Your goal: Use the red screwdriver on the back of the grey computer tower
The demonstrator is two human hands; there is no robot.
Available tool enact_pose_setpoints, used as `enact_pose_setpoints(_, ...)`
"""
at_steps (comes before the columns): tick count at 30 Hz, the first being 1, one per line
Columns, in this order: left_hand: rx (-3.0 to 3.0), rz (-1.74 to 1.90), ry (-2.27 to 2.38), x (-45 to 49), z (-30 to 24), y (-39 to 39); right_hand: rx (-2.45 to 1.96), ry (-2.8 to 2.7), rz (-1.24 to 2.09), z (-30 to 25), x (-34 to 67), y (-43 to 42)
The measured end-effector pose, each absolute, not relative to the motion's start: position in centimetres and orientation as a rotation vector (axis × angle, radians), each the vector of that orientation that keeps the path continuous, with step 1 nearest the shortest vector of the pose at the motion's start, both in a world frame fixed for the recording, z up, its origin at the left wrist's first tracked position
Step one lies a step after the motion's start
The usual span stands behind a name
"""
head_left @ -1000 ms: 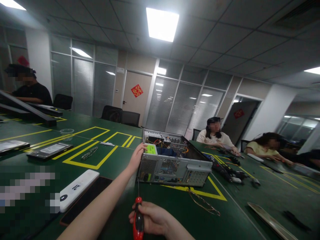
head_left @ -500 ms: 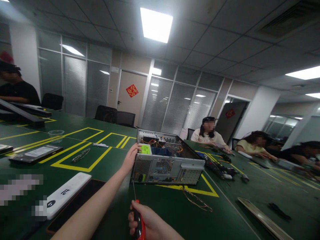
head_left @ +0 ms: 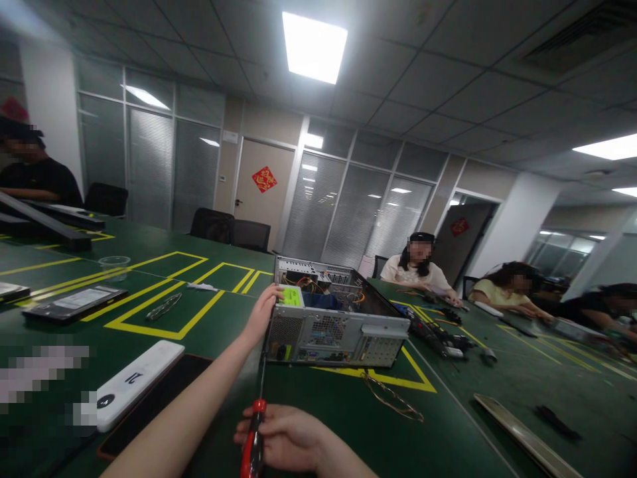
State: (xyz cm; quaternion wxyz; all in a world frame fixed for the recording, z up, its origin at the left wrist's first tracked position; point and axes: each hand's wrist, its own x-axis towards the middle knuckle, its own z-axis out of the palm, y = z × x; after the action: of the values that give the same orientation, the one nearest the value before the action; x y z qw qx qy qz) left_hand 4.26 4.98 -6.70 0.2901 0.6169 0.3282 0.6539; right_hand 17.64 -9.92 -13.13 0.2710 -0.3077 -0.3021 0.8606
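An opened computer case [head_left: 343, 338] lies on the green table, its rear panel towards me and its top uncovered, with wires and metal parts inside. My left hand [head_left: 261, 315] grips the case's left upper corner, fingers over the edge beside the power supply with a bright yellow-green label [head_left: 292, 297]. In my right hand [head_left: 286, 431] is a red and black screwdriver [head_left: 253, 435], closed between thumb and fingers. Its thin shaft points up and away, towards the lower left corner of the rear panel. Whether the tip touches a screw there is too small to tell.
To the left lie a hard drive [head_left: 74, 302], a white power bank-like block [head_left: 142, 382] and a dark phone-like slab [head_left: 162, 398]. A looped wire [head_left: 393, 397] lies before the case. Dark parts [head_left: 438, 338] and a long metal strip [head_left: 522, 431] are right. Several people sit around.
My right hand has shifted slightly left and its grip on the screwdriver has turned, fingers now looser around the handle. My left hand stays on the case corner.
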Motion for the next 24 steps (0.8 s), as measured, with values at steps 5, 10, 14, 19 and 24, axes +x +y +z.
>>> enact_pose_setpoints(5,1.646,1.757,0.877,4.4,-6.5,5.0,-0.874,-0.702,2.104,-13.9,16.4,-10.7)
enact_pose_setpoints(10,1.653,1.761,0.869,4.4,-6.5,5.1,-0.979,-0.585,2.043,-14.4,15.9,-10.6)
enact_pose_setpoints(14,1.661,1.759,0.862,4.3,-6.7,5.1,-1.120,-0.571,2.169,-14.0,16.3,-9.8)
enact_pose_setpoints(19,1.661,1.758,0.871,4.4,-6.6,5.0,-1.050,-0.589,2.240,-13.4,17.1,-9.3)
enact_pose_setpoints(24,1.695,1.740,0.886,4.3,-6.4,4.8,-0.887,-0.678,2.332,-13.0,17.7,-9.4)
